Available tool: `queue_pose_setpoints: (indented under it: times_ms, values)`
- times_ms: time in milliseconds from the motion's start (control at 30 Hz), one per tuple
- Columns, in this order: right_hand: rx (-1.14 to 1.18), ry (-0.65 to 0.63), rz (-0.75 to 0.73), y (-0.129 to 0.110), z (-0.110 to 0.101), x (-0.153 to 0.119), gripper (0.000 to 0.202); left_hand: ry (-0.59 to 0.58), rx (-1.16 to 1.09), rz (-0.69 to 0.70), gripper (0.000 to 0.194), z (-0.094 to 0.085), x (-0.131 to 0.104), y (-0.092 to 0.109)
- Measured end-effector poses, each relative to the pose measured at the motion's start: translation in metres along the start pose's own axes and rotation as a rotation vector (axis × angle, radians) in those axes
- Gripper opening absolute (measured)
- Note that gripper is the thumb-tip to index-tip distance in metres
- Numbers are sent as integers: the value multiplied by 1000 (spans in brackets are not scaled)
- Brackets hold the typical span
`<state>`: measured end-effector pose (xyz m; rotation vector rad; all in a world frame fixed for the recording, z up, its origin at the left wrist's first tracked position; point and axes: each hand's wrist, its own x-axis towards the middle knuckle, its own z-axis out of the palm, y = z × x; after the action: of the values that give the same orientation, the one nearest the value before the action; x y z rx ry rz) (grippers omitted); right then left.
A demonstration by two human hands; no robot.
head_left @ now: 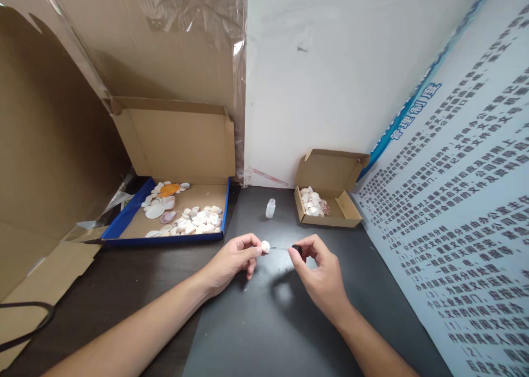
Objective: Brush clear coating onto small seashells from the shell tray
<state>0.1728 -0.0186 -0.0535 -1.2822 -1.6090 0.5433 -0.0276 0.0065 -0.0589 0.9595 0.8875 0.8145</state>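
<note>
- Holding one small shell [265, 247] above the desk [264, 327], pinched in the left hand [231, 264].
- Gripping a black cap [296, 249] in the right hand [324, 278], with thin applicator [280, 248] toward shell; contact unclear.
- Seemingly uncapped already, with bottle [270, 208] beyond.
- Apparently midway on this shell, with loose shells in blue-sided box [132, 209] and small box [326, 221]; cannot tell how many finished.

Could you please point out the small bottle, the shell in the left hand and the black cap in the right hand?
Small bottle [270, 209]: head view, middle of its body.
Shell [265, 247]: head view, its visible surface.
Black cap [297, 249]: head view, its uncovered part.
</note>
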Motion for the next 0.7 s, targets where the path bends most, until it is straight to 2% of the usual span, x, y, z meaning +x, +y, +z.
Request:
queue_pose_setpoints:
  times_ms: [167, 267, 367, 433, 533, 700]
  values:
    - [117, -45, 31, 3, 2, -1, 13, -38, 27, 6, 29, 0, 0, -2]
    - [63, -79, 22, 1, 2, -1, 11, -68, 62, 7, 30, -2, 2, -4]
    - [-9, -35, 25, -1, 1, 1, 12, -82, 104, 5, 32, -3, 2, -5]
    - [11, -16, 24, -2, 0, 1, 12, -83, 143, 9, 33, -2, 2, -5]
    - [61, -54, 6, -4, 0, 2, 10, -78, 204, 24, 33, 0, 0, -4]
    - [-31, -66, 9, -5, 1, 3, 11, -79, 260, 40, 34, 1, 0, -3]
